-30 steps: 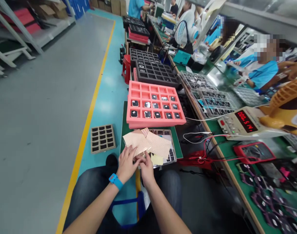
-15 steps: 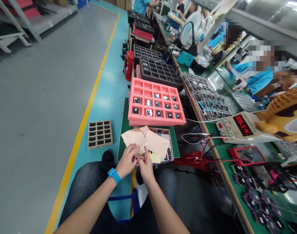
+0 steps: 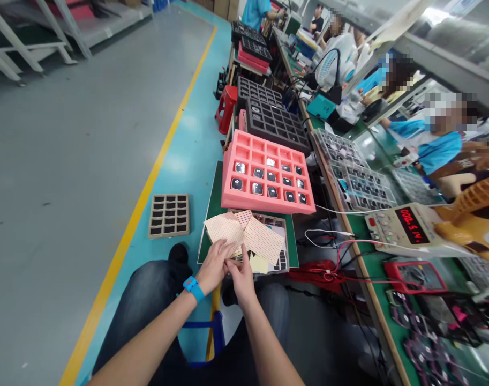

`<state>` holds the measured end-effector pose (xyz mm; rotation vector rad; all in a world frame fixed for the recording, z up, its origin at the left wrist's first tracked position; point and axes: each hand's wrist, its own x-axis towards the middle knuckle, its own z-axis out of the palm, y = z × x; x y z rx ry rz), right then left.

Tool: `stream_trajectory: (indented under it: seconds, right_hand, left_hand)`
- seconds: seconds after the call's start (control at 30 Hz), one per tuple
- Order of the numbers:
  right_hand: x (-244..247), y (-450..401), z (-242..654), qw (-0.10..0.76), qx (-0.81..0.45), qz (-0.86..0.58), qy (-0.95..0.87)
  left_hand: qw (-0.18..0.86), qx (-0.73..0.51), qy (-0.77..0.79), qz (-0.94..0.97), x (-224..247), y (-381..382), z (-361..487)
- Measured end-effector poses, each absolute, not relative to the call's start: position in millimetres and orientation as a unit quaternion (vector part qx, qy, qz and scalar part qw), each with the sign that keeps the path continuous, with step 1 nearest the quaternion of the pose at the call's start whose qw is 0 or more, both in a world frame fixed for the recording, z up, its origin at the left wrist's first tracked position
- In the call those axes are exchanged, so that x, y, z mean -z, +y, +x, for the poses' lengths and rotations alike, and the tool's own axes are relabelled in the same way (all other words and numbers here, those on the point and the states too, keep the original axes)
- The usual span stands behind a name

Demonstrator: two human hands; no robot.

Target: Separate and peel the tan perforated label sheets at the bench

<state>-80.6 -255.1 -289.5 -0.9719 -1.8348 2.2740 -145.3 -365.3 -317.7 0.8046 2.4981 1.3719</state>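
Observation:
My left hand (image 3: 214,268), with a blue band on its wrist, rests at the near edge of a sheet dotted with small marks (image 3: 224,229). Its fingers are bent and drawn together. Against them lies the thumb of my right hand (image 3: 241,276), whose index finger points forward. Whatever is pinched between the two hands is too small and covered to make out. A second dotted sheet (image 3: 264,239) and a pale yellow paper (image 3: 259,264) lie just beyond my right hand, on a shallow box (image 3: 285,252) of parts.
Ahead stands a pink foam tray (image 3: 268,204) holding several dark square watch-like pieces. To the left a small compartment tray (image 3: 168,234) sits on the floor. The workbench on the right carries a power supply (image 3: 413,228) and a red multimeter (image 3: 415,276). Co-workers sit across it.
The view has turned slightly left, so the surroundings appear shifted right. My hands stay together at the sheets, with only small finger movements.

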Motion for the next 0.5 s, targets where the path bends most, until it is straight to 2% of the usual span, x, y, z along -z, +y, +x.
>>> stream_trajectory:
  seconds: [0.2, 0.5]
  right_hand:
    - [290, -248, -83, 0.001, -0.807, -0.358, -0.470]
    - [302, -245, -85, -0.019, -0.820, -0.362, -0.444]
  left_hand:
    - [0.032, -0.472, 0.848, 0.238, 325, -366, -141]
    - [-0.032, -0.474, 0.853, 0.215, 324, -367, -139]
